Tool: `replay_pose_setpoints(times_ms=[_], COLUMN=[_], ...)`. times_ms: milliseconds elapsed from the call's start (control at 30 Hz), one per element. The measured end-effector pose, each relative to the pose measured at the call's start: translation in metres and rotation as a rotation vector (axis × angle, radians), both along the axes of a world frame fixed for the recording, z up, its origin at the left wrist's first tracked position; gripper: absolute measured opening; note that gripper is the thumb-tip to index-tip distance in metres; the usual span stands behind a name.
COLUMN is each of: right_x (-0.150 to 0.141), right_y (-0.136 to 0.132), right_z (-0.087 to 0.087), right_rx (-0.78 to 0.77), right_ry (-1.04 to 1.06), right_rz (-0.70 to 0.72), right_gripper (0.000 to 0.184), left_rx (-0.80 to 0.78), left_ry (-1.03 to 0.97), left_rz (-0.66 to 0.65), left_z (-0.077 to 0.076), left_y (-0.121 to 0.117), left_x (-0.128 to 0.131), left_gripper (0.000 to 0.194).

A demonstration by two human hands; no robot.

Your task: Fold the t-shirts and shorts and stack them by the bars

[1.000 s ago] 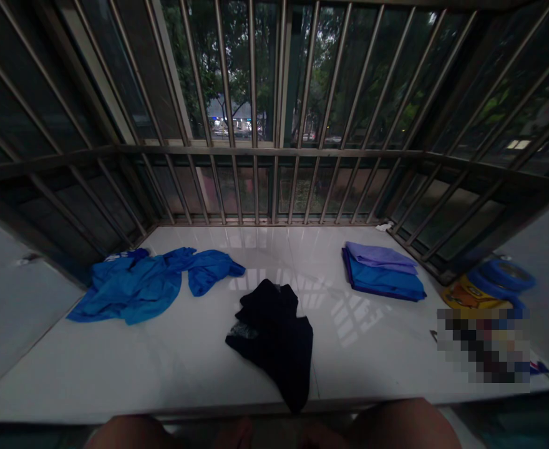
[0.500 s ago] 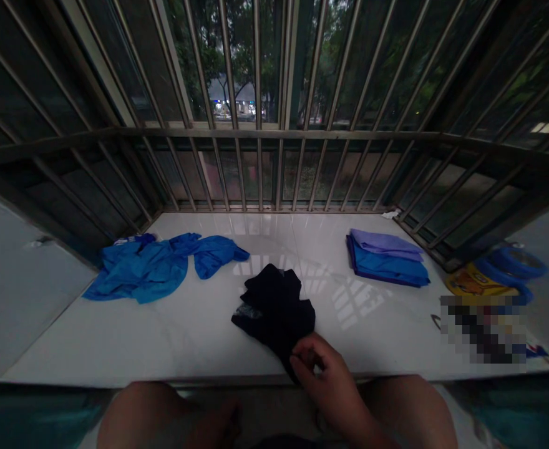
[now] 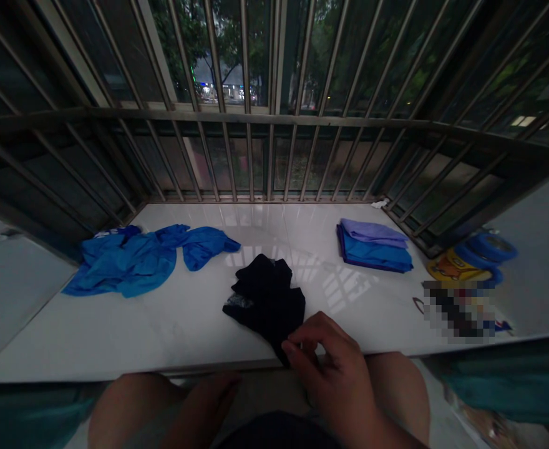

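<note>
Dim light from the window [image 3: 259, 50] leaves barred glare on the ledge [image 3: 162, 330].

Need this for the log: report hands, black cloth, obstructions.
Right hand at near end of black cloth, grip unclear. Left hand low, dimly seen. Cloth crumpled on white ledge. No obstruction visible.

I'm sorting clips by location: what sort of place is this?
Probably a bay-window nook, perhaps in a home: a glossy white ledge runs up to the windows, a metal grille lines them on three sides, and trees show outside.
</note>
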State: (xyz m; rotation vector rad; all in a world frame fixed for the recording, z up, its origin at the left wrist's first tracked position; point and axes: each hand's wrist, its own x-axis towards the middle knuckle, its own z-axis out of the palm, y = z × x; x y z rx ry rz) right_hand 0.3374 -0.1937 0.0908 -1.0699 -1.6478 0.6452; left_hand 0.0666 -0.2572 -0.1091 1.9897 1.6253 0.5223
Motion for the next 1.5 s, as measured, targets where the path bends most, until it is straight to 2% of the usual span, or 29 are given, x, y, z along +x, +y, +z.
replay_pose_setpoints(times_ms=[133, 300, 400, 500, 633, 733, 867, 1033, 1400, 1500], right_x=[0.005, 0.016, 0.021, 0.024, 0.024, 0.022, 0.017, 0.014, 0.010, 0.011], right_y=[-0.005, -0.013, -0.017, -0.020, -0.021, -0.020, -0.016, -0.011, -0.015, -0.013], right_z=[0.026, 0.049, 0.053, 0.053, 0.050, 0.048, 0.050, 0.052, 0.051, 0.044], right_rx=[0.097, 0.197, 0.221, 0.223, 0.197, 0.160, 0.151, 0.168, 0.124, 0.113], right_ry=[-0.026, -0.025, 0.044, 0.064, 0.092, 0.137, 0.160, 0.179, 0.204, 0.155], right_rz=[-0.050, -0.147, -0.162, -0.175, -0.173, -0.174, -0.167, -0.108, -0.124, -0.137], right_gripper=[0.011, 0.015, 0.019, 0.020, 0.020, 0.021, 0.031, 0.027, 0.020, 0.019], left_rx=[0.043, 0.321, 0.404, 0.382, 0.332, 0.308, 0.305, 0.303, 0.291, 0.300], left_ry=[-0.115, -0.178, -0.125, -0.018, 0.159, 0.246, 0.281, 0.258, 0.191, 0.143], left_rz=[-0.087, -0.178, -0.185, -0.196, -0.258, -0.253, -0.231, -0.246, -0.256, -0.261], left_z=[0.018, 0.034, 0.030, 0.010, -0.021, -0.033, -0.035, -0.035, -0.035, -0.035], left_y=[0.027, 0.069, 0.088, 0.096, 0.089, 0.076, 0.062, 0.060, 0.053, 0.052], left_x=[0.016, 0.043, 0.057, 0.067, 0.078, 0.085, 0.088, 0.082, 0.081, 0.077], left_gripper=[0.028, 0.023, 0.025, 0.046, 0.067, 0.077, 0.082, 0.084, 0.091, 0.085])
